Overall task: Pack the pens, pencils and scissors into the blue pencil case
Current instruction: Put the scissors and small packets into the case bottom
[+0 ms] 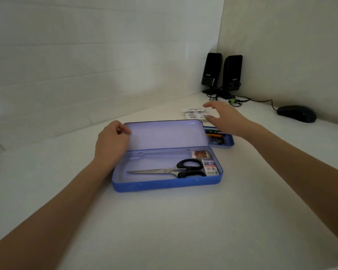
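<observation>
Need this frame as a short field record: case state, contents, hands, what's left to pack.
case: blue pencil case, lid open
inside: scissors, two small boxes at the right end
left hand: holds the lid's left edge
right hand: open, empty, above the inner tray
unpacked: pens and pencils in that tray, behind the case

Place: office or home desk corner
Evidence: white worktop [164,221] against plain walls; two black speakers [221,75]; wired mouse [296,113]; tangled cables [240,100]
</observation>
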Demonstrator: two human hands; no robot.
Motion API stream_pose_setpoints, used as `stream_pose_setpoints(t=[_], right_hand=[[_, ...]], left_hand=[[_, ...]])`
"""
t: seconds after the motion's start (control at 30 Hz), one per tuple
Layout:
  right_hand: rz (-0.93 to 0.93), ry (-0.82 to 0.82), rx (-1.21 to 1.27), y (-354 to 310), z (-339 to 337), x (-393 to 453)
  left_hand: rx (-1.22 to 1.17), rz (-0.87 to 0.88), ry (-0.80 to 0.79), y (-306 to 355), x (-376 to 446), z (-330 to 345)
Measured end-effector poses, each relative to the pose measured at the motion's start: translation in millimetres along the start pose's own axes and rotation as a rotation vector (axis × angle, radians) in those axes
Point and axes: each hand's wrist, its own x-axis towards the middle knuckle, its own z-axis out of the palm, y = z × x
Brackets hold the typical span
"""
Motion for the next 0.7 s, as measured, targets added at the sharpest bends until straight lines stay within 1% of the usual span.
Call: stream_pose_setpoints(t=[0.13,0.2,0.27,0.4,0.6,0.7], right_hand=[[0.106,-0.158,0.009,-9,22,41],[0.19,-0.17,0.019,-10,34,52],[0.247,-0.159,-0.045,-9,41,59],[0.252,-0.167,-0.102,-12,44,64],[0.247,-0.266,-0.215,-13,40,76],[0.254,-0.256,-0.207,-17,42,79]], left_hand=[[-0.022,-0.024,0.002,0,-1,2],[-0.048,-0.045,0.01,0,-1,4],[-0.069,-0.045,0.016,0,-2,5],[-0.073,-0.046,0.007,1,-2,6],[-0.081,-0.044,0.008,-1,-1,8],[-0.079,-0.035,0.006,-2,-1,8]])
